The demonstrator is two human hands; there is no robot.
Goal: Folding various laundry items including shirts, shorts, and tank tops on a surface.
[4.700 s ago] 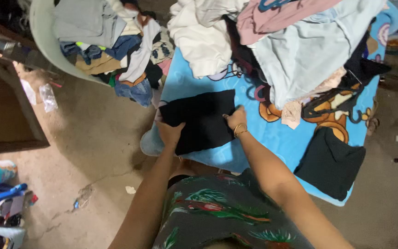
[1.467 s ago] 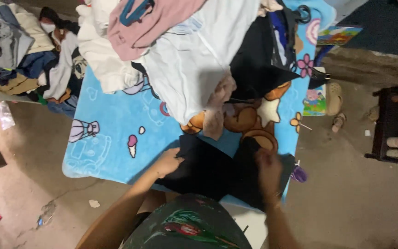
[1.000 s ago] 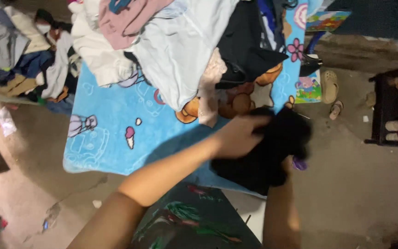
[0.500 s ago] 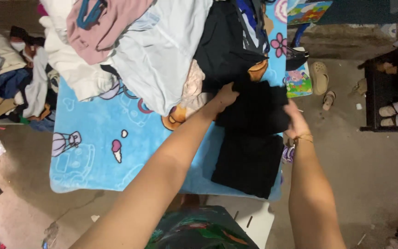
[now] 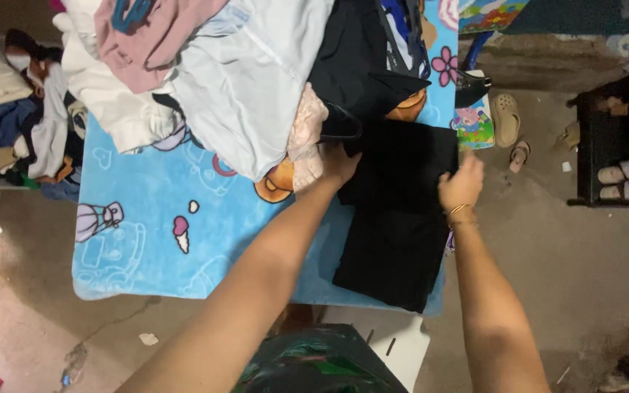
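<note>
We're over a blue cartoon blanket (image 5: 147, 218) on a bare concrete floor (image 5: 584, 262), clothes heap (image 5: 242, 73) behind. Our left hand (image 5: 340, 164) and right hand (image 5: 462, 185) lie flat, fingers loosely spread, on either edge of the folded black garment (image 5: 409, 167) between them, stacked on another black piece (image 5: 391, 255).

Open stretch of blue blanket (image 5: 147, 218) at lower left, free for a hand to pass, heaped clothes pile (image 5: 242, 80) blocking the far side, black stack (image 5: 398, 218) filling the right edge, bare floor (image 5: 591, 276) beyond it

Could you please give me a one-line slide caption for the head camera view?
Left hand and right hand press a folded black garment onto another on a blue cartoon blanket.
</note>
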